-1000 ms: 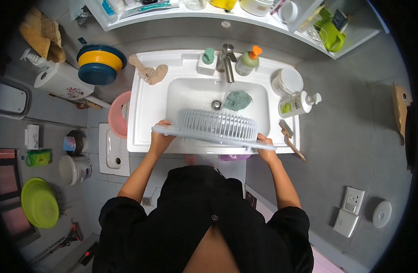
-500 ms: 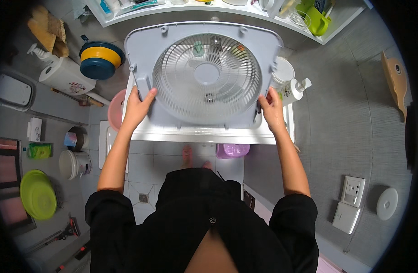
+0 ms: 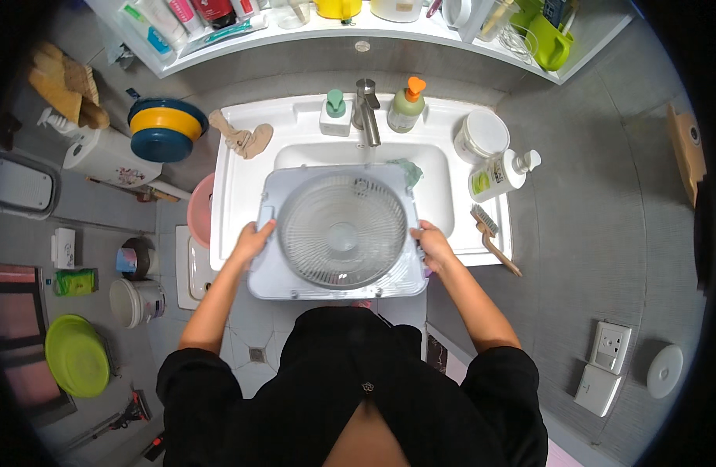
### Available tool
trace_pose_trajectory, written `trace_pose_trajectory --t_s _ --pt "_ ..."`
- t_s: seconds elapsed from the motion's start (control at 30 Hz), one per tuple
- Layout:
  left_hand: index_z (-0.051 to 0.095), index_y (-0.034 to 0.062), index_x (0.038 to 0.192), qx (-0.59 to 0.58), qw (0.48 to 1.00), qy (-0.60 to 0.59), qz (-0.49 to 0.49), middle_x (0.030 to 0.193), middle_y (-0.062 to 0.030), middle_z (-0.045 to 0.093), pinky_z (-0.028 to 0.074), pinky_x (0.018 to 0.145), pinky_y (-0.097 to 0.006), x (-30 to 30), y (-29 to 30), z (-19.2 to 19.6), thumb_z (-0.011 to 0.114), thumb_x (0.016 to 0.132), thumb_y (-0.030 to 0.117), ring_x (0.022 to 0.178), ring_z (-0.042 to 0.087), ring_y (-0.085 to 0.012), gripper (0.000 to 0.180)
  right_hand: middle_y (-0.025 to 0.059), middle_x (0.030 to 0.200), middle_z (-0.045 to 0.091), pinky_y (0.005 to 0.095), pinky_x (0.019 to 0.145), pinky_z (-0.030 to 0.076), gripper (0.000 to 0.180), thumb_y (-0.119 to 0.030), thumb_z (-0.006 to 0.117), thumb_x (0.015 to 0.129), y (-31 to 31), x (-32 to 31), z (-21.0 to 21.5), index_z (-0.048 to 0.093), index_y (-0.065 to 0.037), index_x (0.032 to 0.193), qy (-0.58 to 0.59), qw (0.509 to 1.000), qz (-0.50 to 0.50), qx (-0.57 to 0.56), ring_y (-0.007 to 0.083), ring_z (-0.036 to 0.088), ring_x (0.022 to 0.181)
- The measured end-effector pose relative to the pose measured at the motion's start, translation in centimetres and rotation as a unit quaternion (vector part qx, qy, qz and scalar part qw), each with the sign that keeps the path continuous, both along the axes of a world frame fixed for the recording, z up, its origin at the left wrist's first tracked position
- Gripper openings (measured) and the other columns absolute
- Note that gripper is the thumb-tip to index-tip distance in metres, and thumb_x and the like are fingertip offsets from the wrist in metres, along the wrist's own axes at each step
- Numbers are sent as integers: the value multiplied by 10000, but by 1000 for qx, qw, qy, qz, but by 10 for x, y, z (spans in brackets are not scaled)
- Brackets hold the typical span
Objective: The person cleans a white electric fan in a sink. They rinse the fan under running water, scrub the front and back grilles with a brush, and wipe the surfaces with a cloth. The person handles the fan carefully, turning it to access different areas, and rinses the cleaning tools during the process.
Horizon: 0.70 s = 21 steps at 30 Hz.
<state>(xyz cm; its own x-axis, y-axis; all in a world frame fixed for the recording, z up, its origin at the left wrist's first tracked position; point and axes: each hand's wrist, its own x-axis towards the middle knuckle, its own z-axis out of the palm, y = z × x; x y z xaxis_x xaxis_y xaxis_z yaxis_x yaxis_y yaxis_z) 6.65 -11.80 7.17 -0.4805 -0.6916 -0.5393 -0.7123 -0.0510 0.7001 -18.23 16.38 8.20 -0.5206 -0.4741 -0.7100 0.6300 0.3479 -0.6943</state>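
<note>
Over the sink's [image 3: 241, 194] front edge, I had the fan cover [image 3: 341, 237], left hand [image 3: 253, 240] and right hand [image 3: 433, 245] both clamped on its sides. Brush [image 3: 491, 240] sat at the front right corner, crumpled tan cloth [image 3: 245, 140] back left.

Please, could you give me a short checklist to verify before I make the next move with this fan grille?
1. Left hand on the fan grille: ok, holds its left edge.
2. Right hand gripping: ok, holds the right edge.
3. Green cloth free of the grille: cannot tell; the grille partly covers it.
4. Tap shut off: cannot tell; flow unclear.
5. Brush fully on the sink: not ok, its handle juts past the edge.
</note>
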Motion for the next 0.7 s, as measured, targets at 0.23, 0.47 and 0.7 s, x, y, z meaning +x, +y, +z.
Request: trace_pose_trajectory --t_s 0.23,0.47,0.7 --pt "477 -92 1061 54 994 91 -24 910 -155 577 446 675 -298 -93 19 -50 559 789 478 791 549 -195 637 85 934 602 259 717 422 283 -37 481 830 26 -62 -20 510 12 1107 141 984 -106 26 154 549 813" --pt "439 -46 1130 172 979 80 -73 991 -144 554 425 725 -298 -133 35 -64 493 807 535 851 530 -192 667 100 1015 572 256 774 405 324 -56 463 857 53 -65 23 468 40 1166 189 972 -135 43 158 524 888" --pt "326 -144 1205 229 969 42 -87 1078 -203 518 427 815 -342 -145 59 -71 506 796 539 964 527 -246 816 85 1002 568 228 732 398 333 -63 477 859 54 -62 80 454 53 1170 292 931 -79 204 120 514 837"
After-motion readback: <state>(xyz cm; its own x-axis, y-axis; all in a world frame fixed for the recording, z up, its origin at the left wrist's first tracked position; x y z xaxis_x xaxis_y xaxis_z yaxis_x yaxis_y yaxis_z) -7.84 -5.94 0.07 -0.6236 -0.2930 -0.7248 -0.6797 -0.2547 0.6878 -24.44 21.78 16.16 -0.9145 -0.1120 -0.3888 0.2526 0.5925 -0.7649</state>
